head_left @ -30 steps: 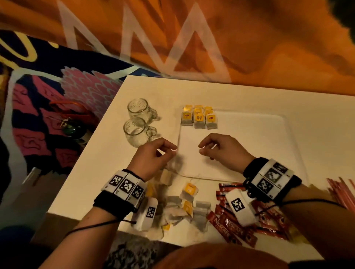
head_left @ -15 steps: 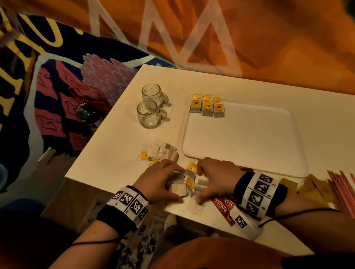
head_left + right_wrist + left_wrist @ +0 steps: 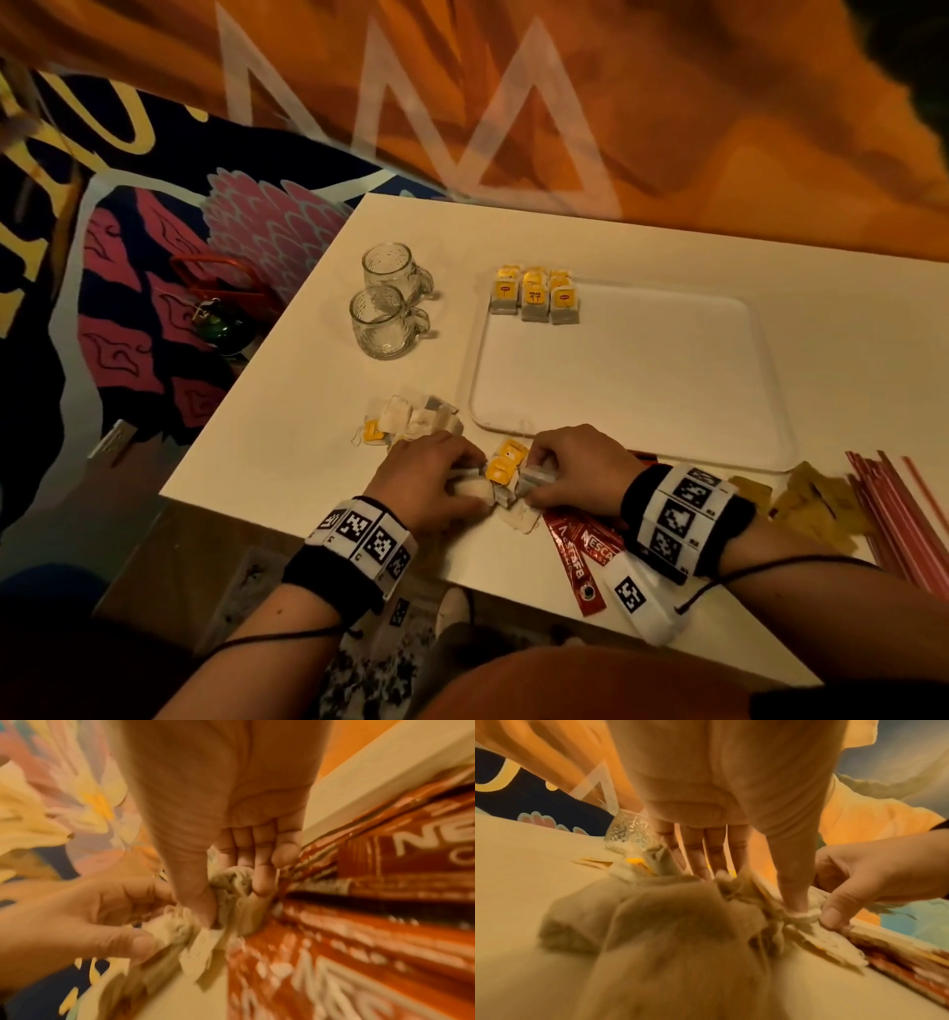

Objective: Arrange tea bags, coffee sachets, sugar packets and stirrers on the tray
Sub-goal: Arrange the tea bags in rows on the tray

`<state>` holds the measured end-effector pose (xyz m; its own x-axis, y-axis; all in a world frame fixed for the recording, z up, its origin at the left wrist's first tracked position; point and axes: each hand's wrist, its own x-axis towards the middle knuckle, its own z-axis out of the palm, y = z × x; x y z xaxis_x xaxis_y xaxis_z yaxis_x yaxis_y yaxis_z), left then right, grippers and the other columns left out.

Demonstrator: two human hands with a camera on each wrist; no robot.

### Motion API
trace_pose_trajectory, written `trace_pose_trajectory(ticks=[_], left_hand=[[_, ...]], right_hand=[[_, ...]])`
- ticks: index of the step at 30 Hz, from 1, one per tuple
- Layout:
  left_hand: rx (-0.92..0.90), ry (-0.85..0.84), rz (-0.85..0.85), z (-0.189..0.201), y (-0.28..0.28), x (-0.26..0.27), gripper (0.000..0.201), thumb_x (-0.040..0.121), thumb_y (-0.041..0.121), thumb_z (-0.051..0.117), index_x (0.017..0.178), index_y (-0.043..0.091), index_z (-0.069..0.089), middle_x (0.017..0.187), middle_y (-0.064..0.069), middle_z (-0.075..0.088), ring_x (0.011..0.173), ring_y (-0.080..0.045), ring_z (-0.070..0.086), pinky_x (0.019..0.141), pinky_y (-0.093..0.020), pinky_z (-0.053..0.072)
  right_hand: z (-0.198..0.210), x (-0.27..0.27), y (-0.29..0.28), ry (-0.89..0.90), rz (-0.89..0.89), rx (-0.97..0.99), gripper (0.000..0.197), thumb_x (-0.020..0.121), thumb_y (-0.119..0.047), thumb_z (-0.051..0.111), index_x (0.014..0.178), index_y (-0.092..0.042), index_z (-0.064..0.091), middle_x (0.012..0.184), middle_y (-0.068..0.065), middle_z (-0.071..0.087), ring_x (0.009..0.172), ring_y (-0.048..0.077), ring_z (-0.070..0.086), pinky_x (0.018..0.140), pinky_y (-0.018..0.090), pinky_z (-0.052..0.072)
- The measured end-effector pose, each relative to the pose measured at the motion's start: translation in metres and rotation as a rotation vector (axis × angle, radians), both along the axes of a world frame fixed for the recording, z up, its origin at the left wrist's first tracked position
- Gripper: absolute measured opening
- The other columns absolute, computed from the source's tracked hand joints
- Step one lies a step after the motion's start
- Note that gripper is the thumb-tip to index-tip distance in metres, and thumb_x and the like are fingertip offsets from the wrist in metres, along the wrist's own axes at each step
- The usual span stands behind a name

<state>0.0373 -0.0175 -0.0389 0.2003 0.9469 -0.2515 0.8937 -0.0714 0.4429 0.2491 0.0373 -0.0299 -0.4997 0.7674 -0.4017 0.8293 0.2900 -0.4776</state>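
A white tray (image 3: 642, 390) lies on the table with several yellow-tagged tea bags (image 3: 534, 298) lined up in its far left corner. Just in front of the tray's near edge, a bunch of loose tea bags (image 3: 504, 470) sits between both hands. My left hand (image 3: 470, 475) grips the bags from the left and my right hand (image 3: 536, 475) from the right. In the wrist views the left hand (image 3: 752, 888) presses thumb and fingers onto the bags, and the right hand (image 3: 232, 898) curls round a crumpled bag (image 3: 231, 880). Red coffee sachets (image 3: 580, 555) lie under the right wrist.
Two glass mugs (image 3: 390, 303) stand left of the tray. A second small heap of tea bags (image 3: 416, 419) lies left of the hands. Brown sugar packets (image 3: 811, 498) and red stirrers (image 3: 898, 514) lie at the right. The table's front edge (image 3: 308, 524) runs close below the hands.
Both hands came back from the tray's near edge to the loose tea bags at the table's front. They have since closed in on the bunch from both sides.
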Motion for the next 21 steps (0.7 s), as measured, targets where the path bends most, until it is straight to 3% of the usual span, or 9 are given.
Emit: trace_pose_trajectory(ticks=[3, 5, 7, 9, 13, 15, 18, 21], left_hand=[[0.075, -0.206, 0.078, 0.007, 0.001, -0.001, 0.063, 0.064, 0.07, 0.058, 0.115, 0.034, 0.059, 0.113, 0.011, 0.058, 0.105, -0.008, 0.055, 0.091, -0.032, 0.047], [0.125, -0.335, 0.092, 0.018, 0.002, -0.001, 0.048, 0.071, 0.057, 0.057, 0.116, 0.039, 0.055, 0.112, 0.016, 0.057, 0.103, -0.004, 0.055, 0.089, -0.029, 0.048], [0.129, -0.423, 0.073, 0.029, 0.004, 0.0, 0.049, 0.075, 0.036, 0.059, 0.123, 0.044, 0.049, 0.119, 0.021, 0.054, 0.107, 0.003, 0.052, 0.087, -0.021, 0.044], [0.139, -0.46, 0.005, 0.038, 0.009, 0.002, 0.064, 0.079, 0.024, 0.065, 0.133, 0.048, 0.04, 0.129, 0.024, 0.049, 0.114, 0.005, 0.048, 0.088, -0.013, 0.04], [0.197, -0.532, -0.112, 0.053, 0.02, 0.013, 0.074, 0.076, 0.032, 0.078, 0.138, 0.046, 0.038, 0.133, 0.02, 0.048, 0.115, 0.002, 0.049, 0.089, -0.008, 0.038], [0.242, -0.599, -0.1, 0.057, 0.025, 0.019, 0.068, 0.073, 0.029, 0.079, 0.132, 0.042, 0.049, 0.127, 0.019, 0.053, 0.112, -0.003, 0.053, 0.089, -0.015, 0.042], [0.332, -0.718, -0.065, 0.055, 0.029, 0.022, 0.042, 0.07, 0.021, 0.082, 0.109, 0.028, 0.069, 0.116, 0.014, 0.063, 0.109, -0.01, 0.059, 0.086, -0.026, 0.047], [0.316, -0.831, 0.024, 0.051, 0.03, 0.019, 0.025, 0.068, 0.014, 0.083, 0.089, 0.025, 0.073, 0.103, 0.009, 0.069, 0.096, -0.008, 0.063, 0.08, -0.031, 0.05]], right_hand=[[0.013, 0.01, 0.008, 0.172, -0.12, -0.063, 0.031, 0.067, -0.039, 0.083, 0.091, -0.027, 0.067, 0.089, -0.008, 0.066, 0.081, 0.009, 0.059, 0.071, 0.026, 0.047], [0.025, 0.017, 0.014, 0.31, -0.206, -0.158, 0.028, 0.068, -0.032, 0.084, 0.091, -0.022, 0.072, 0.088, -0.005, 0.071, 0.082, 0.012, 0.065, 0.075, 0.026, 0.05], [0.037, 0.023, 0.019, 0.483, -0.293, -0.328, 0.024, 0.073, -0.023, 0.082, 0.094, -0.014, 0.073, 0.093, 0.003, 0.075, 0.084, 0.019, 0.069, 0.079, 0.027, 0.053], [0.044, 0.026, 0.023, 0.629, -0.353, -0.516, 0.027, 0.076, -0.019, 0.077, 0.098, -0.006, 0.071, 0.093, 0.01, 0.074, 0.075, 0.02, 0.067, 0.071, 0.026, 0.053], [0.047, 0.022, 0.026, 0.81, -0.368, -0.845, 0.022, 0.078, -0.021, 0.071, 0.095, -0.008, 0.072, 0.087, 0.008, 0.069, 0.07, 0.015, 0.061, 0.06, 0.02, 0.051], [0.049, 0.018, 0.025, 0.848, -0.377, -0.912, 0.014, 0.079, -0.019, 0.068, 0.088, -0.009, 0.073, 0.082, 0.008, 0.068, 0.067, 0.014, 0.062, 0.06, 0.021, 0.053], [0.052, 0.011, 0.022, 0.884, -0.4, -0.953, 0.018, 0.081, -0.02, 0.064, 0.093, -0.007, 0.066, 0.08, 0.009, 0.062, 0.062, 0.013, 0.061, 0.059, 0.022, 0.054], [0.052, 0.005, 0.021, 0.931, -0.433, -0.972, 0.019, 0.08, -0.021, 0.063, 0.092, -0.006, 0.063, 0.078, 0.009, 0.062, 0.06, 0.013, 0.062, 0.059, 0.023, 0.056]])
